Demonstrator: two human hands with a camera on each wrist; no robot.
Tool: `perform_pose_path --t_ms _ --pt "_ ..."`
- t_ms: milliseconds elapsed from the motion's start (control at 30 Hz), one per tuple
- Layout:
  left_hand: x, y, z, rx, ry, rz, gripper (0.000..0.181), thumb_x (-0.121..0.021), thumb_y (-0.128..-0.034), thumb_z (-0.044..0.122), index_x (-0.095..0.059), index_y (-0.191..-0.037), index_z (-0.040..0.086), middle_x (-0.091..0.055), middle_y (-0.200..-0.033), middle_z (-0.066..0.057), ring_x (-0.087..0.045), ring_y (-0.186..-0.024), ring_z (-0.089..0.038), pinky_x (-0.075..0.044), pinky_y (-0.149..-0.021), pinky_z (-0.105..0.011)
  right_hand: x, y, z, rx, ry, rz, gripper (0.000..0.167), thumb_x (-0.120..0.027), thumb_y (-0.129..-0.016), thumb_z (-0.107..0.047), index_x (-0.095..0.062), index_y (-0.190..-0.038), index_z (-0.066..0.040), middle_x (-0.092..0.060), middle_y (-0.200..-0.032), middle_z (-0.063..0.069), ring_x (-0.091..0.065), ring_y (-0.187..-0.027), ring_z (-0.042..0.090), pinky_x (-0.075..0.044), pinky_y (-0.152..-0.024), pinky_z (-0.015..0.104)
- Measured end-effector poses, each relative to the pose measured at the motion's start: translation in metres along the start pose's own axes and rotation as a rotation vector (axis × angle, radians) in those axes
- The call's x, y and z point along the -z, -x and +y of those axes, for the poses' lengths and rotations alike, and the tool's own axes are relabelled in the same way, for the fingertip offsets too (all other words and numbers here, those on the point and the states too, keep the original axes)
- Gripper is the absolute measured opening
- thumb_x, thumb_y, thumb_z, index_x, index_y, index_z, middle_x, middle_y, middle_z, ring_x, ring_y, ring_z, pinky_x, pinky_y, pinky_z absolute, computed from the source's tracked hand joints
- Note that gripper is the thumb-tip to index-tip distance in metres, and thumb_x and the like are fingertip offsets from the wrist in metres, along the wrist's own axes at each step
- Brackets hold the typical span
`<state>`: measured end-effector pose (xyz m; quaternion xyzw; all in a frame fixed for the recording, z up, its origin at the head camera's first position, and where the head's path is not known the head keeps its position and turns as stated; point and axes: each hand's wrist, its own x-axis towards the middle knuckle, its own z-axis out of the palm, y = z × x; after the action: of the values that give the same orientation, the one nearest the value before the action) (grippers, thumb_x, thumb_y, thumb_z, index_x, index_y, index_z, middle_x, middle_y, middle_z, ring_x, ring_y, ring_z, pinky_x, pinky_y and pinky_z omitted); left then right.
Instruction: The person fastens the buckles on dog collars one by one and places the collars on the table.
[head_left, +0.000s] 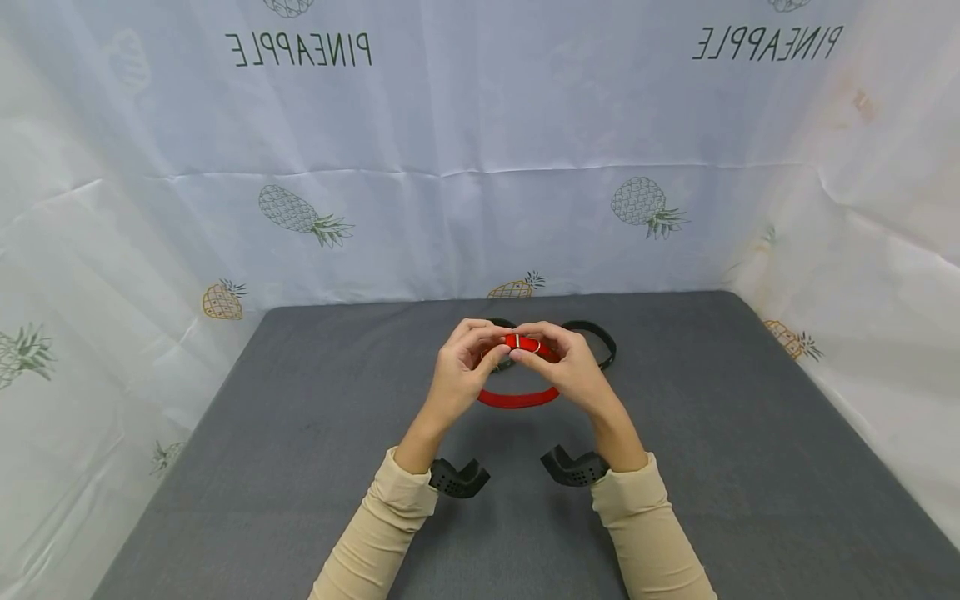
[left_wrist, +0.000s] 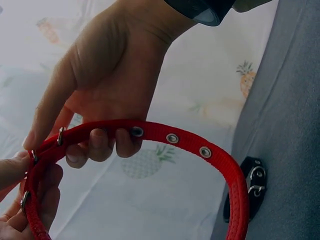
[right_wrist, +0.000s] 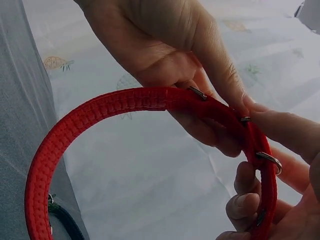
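A red collar (head_left: 519,401) is held up above the table in both hands, its band looping down below them. My left hand (head_left: 459,372) pinches the strap on one side, with curled fingers behind the band near its metal eyelets (left_wrist: 172,138). Opposite it, my right hand (head_left: 576,372) grips the buckle side between thumb and fingers. Both thumbs meet close to a small metal loop (right_wrist: 245,119). A metal ring (right_wrist: 270,161) stands out beside it. The strap overlaps itself between the hands in the wrist views.
Behind the hands, a black collar (head_left: 604,340) lies on the grey tabletop (head_left: 337,433). Another dark band (head_left: 501,322) shows partly behind the left hand. Metal fittings show on a black collar (left_wrist: 256,192) in the left wrist view. A pineapple-print curtain (head_left: 465,233) surrounds the table.
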<state>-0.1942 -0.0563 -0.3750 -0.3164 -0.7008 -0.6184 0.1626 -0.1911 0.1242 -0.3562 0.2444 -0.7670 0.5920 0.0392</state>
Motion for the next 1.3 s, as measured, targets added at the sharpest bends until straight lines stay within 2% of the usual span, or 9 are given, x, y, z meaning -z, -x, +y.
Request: perform_pose_path --t_ms 167,333,467,600,767,933,1167,1233,1300 --pt "-0.0001 0.0001 -0.001 0.008 -0.004 -0.017 0.023 -0.061 -0.0919 0.001 -0.063 -0.114 -0.007 -0.056 -0.11 -0.021 -0.062 -0.087 -0.021 -0.051 -0.072 -0.016 -0.0004 -0.0006 -0.0009 -0.002 0.03 -0.005 0.03 -0.066 -0.089 -0.006 -0.06 -0.117 0.003 -0.065 -0.101 0.024 -0.053 -0.067 0.003 -0.044 -0.061 0.019" --pt "0.0011 -0.0005 -0.0008 0.013 -0.033 -0.041 0.022 -0.06 -0.0936 0.005 -0.062 -0.113 -0.005 -0.058 -0.111 -0.019 -0.064 -0.093 -0.021 -0.054 -0.075 -0.021 -0.0007 -0.0018 0.0003 -0.002 0.048 -0.021 0.029 -0.066 -0.09 -0.006 -0.059 -0.117 0.002 -0.065 -0.105 0.024 -0.056 -0.071 0.003 -0.047 -0.065 0.02" --pt "0.0026 -0.0011 0.0007 0.041 -0.05 -0.053 0.022 -0.057 -0.0955 0.006 -0.06 -0.114 -0.006 -0.057 -0.114 -0.02 -0.064 -0.096 -0.028 -0.057 -0.08 -0.029 -0.001 -0.0027 0.0026 0.002 0.058 -0.016 0.028 -0.065 -0.091 -0.007 -0.058 -0.116 0.001 -0.064 -0.105 0.022 -0.053 -0.07 0.004 -0.046 -0.064 0.02" --pt "0.0048 -0.0019 0.0014 0.072 -0.055 -0.042 0.022 -0.054 -0.0967 0.004 -0.057 -0.115 -0.008 -0.055 -0.115 -0.021 -0.062 -0.1 -0.032 -0.056 -0.087 -0.025 -0.0013 -0.0032 0.004 0.0 0.059 -0.008 0.027 -0.064 -0.091 -0.008 -0.058 -0.116 0.0 -0.064 -0.104 0.021 -0.049 -0.067 0.007 -0.042 -0.061 0.021" --pt "0.0066 -0.0034 0.0009 0.079 -0.06 0.003 0.023 -0.051 -0.0982 0.003 -0.055 -0.116 -0.011 -0.053 -0.115 -0.023 -0.058 -0.1 -0.025 -0.049 -0.088 -0.013 -0.002 -0.004 0.0047 -0.012 0.052 -0.004 0.026 -0.062 -0.093 -0.008 -0.057 -0.117 -0.001 -0.064 -0.106 0.022 -0.054 -0.069 0.006 -0.046 -0.064 0.022" --pt "0.0075 -0.0042 0.0028 0.069 -0.055 0.037 0.023 -0.05 -0.0985 0.003 -0.053 -0.117 -0.01 -0.052 -0.115 -0.024 -0.058 -0.098 -0.028 -0.049 -0.084 -0.011 -0.0022 -0.005 0.0062 -0.022 0.044 -0.007 0.026 -0.06 -0.094 -0.006 -0.056 -0.118 0.0 -0.063 -0.102 0.023 -0.061 -0.075 0.004 -0.053 -0.072 0.024" --pt "0.0079 -0.0043 0.0041 0.045 -0.048 0.054 0.023 -0.047 -0.0991 0.001 -0.051 -0.118 -0.012 -0.05 -0.116 -0.025 -0.056 -0.099 -0.041 -0.049 -0.084 -0.012 -0.0021 -0.0043 0.0054 -0.004 0.04 -0.002 0.025 -0.06 -0.093 -0.005 -0.056 -0.117 0.001 -0.062 -0.096 0.02 -0.06 -0.072 0.004 -0.051 -0.069 0.025" --pt "0.0076 -0.0039 0.0044 0.049 -0.041 0.057 0.023 -0.047 -0.0994 0.001 -0.051 -0.119 -0.011 -0.05 -0.117 -0.025 -0.057 -0.098 -0.04 -0.05 -0.083 -0.012 -0.0023 -0.0042 0.0057 0.0 0.043 -0.001 0.025 -0.061 -0.093 -0.005 -0.056 -0.116 0.001 -0.062 -0.095 0.02 -0.06 -0.071 0.004 -0.051 -0.068 0.025" --pt "0.0076 -0.0032 0.0044 0.051 -0.033 0.067 0.023 -0.047 -0.0993 0.001 -0.051 -0.119 -0.011 -0.049 -0.117 -0.025 -0.059 -0.095 -0.031 -0.05 -0.082 -0.013 -0.0026 -0.0042 0.0061 -0.002 0.046 -0.001 0.024 -0.061 -0.093 -0.005 -0.056 -0.116 0.001 -0.062 -0.094 0.019 -0.06 -0.071 0.004 -0.05 -0.066 0.026"
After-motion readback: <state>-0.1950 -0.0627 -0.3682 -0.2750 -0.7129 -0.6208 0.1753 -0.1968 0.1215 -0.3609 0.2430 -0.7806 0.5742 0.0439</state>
